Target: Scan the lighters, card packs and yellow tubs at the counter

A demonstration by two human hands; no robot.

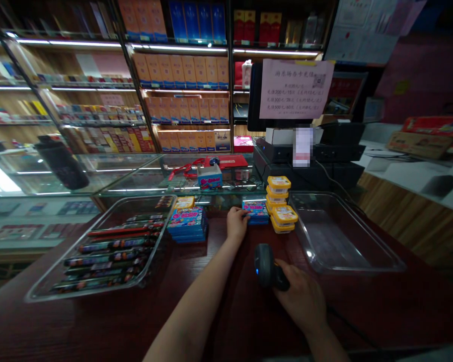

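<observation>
My left hand (236, 222) reaches forward across the dark red counter (219, 306) and grips the near left edge of a small blue printed box (255, 209). My right hand (301, 296) is closed round the handle of a black barcode scanner (266, 266), whose head points toward that box. To the left stands a stack of the same blue boxes (187, 224). To the right of the held box sits a stack of yellow-lidded tubs (281, 203).
A clear tray (98, 251) at left holds several long dark wrapped bars. Another clear tray (343, 236) at right holds nothing. Behind are a glass display case (154, 181), a till with monitor (309, 151) and shelves of cartons (184, 100).
</observation>
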